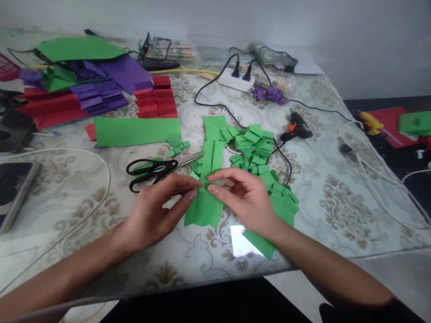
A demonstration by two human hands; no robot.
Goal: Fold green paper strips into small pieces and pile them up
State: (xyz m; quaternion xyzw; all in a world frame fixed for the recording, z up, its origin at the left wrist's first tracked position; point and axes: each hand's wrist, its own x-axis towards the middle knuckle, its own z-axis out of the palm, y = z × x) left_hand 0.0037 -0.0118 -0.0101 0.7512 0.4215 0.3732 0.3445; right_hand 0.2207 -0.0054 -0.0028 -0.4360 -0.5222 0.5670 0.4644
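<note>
My left hand (164, 208) and my right hand (247, 197) meet near the middle of the table, thumb and index finger of each pinched together. Between their fingertips is a small piece of green paper (205, 185), mostly covered by the fingers. Directly beneath lies a creased strip of green paper (204, 213). Black-handled scissors (158, 169) rest beside my left hand, blades partly apart and pointing right. A heap of small folded green paper pieces (254, 146) spreads beyond my right hand, and more green paper (284, 208) lies near that wrist.
Red folded paper (156, 101), purple sheets (126, 72) and a long green strip (138, 131) lie at the back left. A white power strip (235, 80) with black plugs sits at the back. A black glue gun (296, 127) lies to the right, its cord near the green heap.
</note>
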